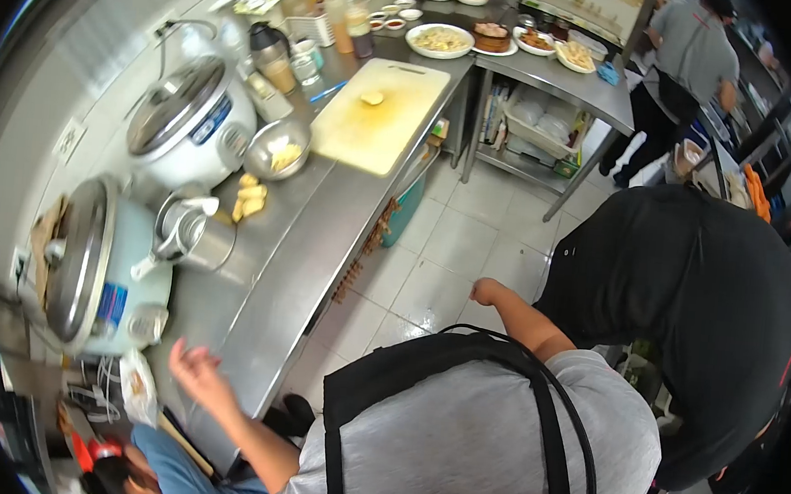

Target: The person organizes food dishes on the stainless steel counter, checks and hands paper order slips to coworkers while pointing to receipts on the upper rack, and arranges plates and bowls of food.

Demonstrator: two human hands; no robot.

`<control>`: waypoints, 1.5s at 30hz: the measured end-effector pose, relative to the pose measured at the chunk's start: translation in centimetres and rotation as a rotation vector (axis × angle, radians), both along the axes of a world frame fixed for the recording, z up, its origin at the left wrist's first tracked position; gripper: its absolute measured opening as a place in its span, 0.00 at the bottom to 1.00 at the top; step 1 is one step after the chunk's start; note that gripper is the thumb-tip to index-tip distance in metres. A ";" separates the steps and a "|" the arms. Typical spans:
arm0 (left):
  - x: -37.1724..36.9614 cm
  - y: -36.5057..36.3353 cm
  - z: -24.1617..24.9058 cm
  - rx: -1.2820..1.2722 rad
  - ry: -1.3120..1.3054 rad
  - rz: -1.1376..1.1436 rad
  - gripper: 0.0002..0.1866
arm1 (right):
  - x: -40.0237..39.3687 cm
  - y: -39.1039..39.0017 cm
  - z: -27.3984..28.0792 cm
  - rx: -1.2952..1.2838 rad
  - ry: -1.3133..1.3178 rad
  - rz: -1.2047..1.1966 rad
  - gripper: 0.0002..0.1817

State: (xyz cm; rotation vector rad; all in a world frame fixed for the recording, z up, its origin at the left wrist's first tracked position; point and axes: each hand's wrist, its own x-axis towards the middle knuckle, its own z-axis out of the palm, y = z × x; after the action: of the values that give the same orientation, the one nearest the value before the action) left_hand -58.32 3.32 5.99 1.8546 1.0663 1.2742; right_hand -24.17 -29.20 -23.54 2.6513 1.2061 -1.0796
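My left hand [195, 372] is raised over the near end of the steel counter [268, 274], its fingers apart and holding nothing; it is slightly blurred. My right hand [484, 291] hangs over the tiled floor, curled, with nothing visible in it. Farther along the counter lies a yellowish cutting board [378, 120] with a pale peeled piece [371, 98] on it. Beside the board stands a metal bowl [264, 151] holding pale pieces. Several yellow peeled chunks [250, 200] lie near the bowl, and a metal jug [203, 239] stands closer to me.
Two large rice cookers [186, 128] [119, 272] line the wall. Bottles [276, 56] and plates of food [439, 41] stand at the far end. A person in black [681, 279] bends at my right; another in blue [187, 472] is low at left. Someone in grey [699, 48] stands farther back.
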 end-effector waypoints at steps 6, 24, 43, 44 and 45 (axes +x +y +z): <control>18.8 -4.9 -2.9 -0.295 0.090 -0.716 0.35 | 9.9 -1.8 1.4 0.145 0.145 -0.308 0.09; 53.7 -6.0 -3.2 -0.425 0.043 -0.856 0.18 | 43.4 -3.2 10.5 1.009 0.706 -1.285 0.08; 84.7 -1.1 -14.1 -1.373 -0.166 -0.835 0.16 | 70.0 11.4 16.8 1.140 0.682 -1.594 0.14; 85.2 -1.3 -13.6 -1.344 -0.168 -0.797 0.16 | 71.1 12.0 16.9 1.156 0.680 -1.597 0.14; 85.7 -1.6 -12.9 -1.311 -0.173 -0.761 0.16 | 72.5 12.5 16.5 1.121 0.725 -1.537 0.17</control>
State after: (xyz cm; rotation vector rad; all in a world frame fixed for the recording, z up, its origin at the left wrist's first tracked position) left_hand 27.36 1.76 -6.89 0.8886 0.6591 0.1153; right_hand 48.31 -16.74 -7.01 4.2121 -1.2355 -1.8990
